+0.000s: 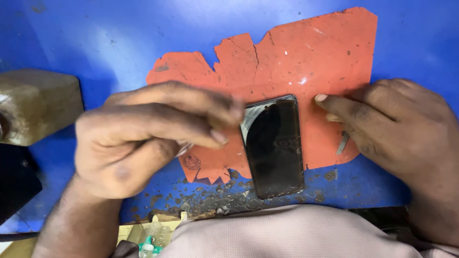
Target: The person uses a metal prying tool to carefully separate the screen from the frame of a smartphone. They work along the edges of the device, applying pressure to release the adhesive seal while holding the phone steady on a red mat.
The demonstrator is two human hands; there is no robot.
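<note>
Left of frame: tan block [36,105] on blue table [95,38]. Left hand [143,138], fingers pressed together, touches the phone's [275,148] upper-left corner at frame centre, on an orange mat [306,52]. Right hand [397,124] pinches a thin metal blade [343,142]. Judgement: steady the phone, slide shallow. No labels legible.

Both hands are low and close together. The left hand [143,134] is curled, fingers bunched toward the thumb, tips pointing across at the right hand, its forearm rising from below. The right hand [392,124] lies flatter, palm down, index finger stretched out toward the left, other fingers tucked under.
</note>
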